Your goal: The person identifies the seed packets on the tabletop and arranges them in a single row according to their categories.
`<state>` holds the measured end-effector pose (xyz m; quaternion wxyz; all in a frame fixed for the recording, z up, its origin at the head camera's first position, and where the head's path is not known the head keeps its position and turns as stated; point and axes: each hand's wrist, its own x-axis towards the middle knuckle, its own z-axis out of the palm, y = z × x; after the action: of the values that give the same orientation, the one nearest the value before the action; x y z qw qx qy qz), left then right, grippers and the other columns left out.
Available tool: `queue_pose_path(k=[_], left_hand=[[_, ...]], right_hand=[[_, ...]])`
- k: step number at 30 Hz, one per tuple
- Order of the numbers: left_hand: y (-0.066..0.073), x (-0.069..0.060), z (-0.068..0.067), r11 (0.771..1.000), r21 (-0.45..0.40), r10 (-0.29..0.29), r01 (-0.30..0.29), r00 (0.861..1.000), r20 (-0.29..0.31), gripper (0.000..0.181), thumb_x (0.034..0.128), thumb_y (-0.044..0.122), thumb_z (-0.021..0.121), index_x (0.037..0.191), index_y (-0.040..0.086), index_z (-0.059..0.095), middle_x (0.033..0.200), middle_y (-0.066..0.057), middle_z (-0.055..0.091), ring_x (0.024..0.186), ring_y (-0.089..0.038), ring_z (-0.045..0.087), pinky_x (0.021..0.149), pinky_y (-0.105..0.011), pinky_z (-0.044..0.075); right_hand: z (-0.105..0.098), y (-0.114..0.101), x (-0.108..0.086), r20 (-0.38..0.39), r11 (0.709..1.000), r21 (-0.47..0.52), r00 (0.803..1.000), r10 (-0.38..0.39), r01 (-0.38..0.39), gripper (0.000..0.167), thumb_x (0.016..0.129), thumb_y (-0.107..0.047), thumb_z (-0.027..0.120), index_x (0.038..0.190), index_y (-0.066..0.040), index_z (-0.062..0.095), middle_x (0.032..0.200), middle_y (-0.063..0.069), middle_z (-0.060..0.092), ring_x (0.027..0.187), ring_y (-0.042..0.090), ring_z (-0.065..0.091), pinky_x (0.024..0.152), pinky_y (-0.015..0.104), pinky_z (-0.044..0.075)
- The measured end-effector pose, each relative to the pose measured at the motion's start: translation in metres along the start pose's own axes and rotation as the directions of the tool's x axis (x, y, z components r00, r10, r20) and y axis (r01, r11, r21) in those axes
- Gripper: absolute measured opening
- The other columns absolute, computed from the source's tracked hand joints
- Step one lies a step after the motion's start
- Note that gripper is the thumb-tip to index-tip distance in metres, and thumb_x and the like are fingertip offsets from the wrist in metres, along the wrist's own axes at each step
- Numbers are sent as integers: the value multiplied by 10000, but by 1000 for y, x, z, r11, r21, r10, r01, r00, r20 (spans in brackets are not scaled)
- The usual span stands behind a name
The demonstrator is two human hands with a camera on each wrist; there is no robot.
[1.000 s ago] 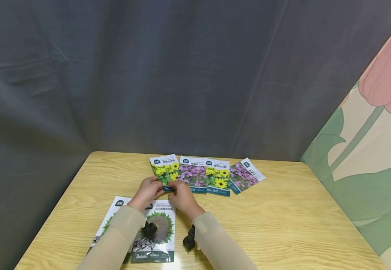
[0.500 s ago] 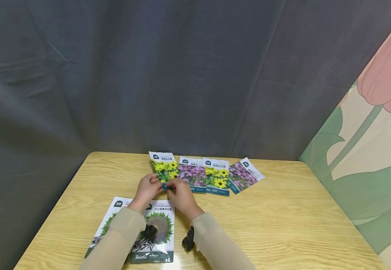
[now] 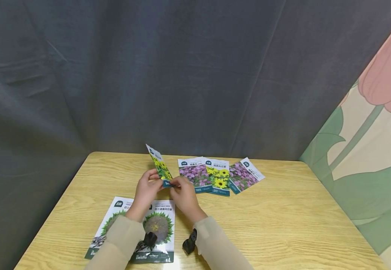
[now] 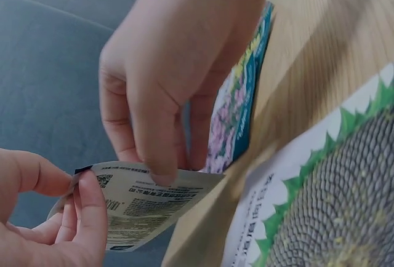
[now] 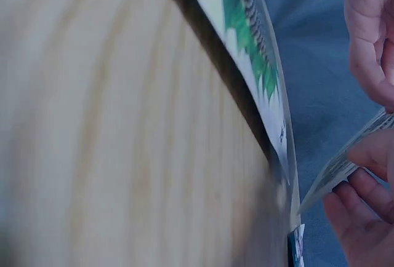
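Observation:
Both hands pinch one small seed packet (image 3: 161, 167) with yellow flowers on its front, which stands steeply tilted above the table. My left hand (image 3: 146, 187) holds it from the left, and my right hand (image 3: 186, 197) grips near its lower right corner. In the left wrist view, the printed back of the packet (image 4: 151, 208) shows between the left hand (image 4: 46, 208) and the right hand (image 4: 178, 51). Just right of it lies a purple-flower seed packet (image 3: 195, 176). Two larger sunflower seed packets (image 3: 158, 225) lie below the forearms, partly covered by the left sleeve.
Another yellow-flower packet (image 3: 219, 176) and a slanted purple-flower packet (image 3: 246, 176) lie farther right, edges overlapping. A wooden table (image 3: 283, 225) carries everything. A dark grey curtain (image 3: 195, 75) hangs behind it, and a tulip-patterned surface (image 3: 377, 157) stands at the right.
The held yellow-flower packet has been raised and turned from nearly facing me to steeply edge-on. The purple-flower packet beside it has twisted slightly, its lower edge shifting right.

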<state>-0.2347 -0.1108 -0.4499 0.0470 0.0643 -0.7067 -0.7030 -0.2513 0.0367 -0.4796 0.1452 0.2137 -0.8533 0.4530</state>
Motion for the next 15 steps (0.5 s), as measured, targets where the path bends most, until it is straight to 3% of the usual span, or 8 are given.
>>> queue_pose_path(k=[8,15], left_hand=[[9,-16,-2,998,10,58,-59,997,50,549,947,-25,525,1477,-69,393,1240,-215,490,1050,-252,624,810,-239,567],[16,-28,-3,997,-4,72,-72,993,96,562,948,-24,546,1486,-58,389,1196,-179,484,1022,-205,609,836,-281,570]], right_hand=[[-11,-4,-11,-32,993,102,997,68,-64,186,878,72,656,1038,-15,693,1037,112,655,987,289,672,863,376,592],[-30,-15,-19,-58,990,128,996,61,-53,186,859,79,686,1016,-19,701,1033,113,650,982,305,667,875,448,583]])
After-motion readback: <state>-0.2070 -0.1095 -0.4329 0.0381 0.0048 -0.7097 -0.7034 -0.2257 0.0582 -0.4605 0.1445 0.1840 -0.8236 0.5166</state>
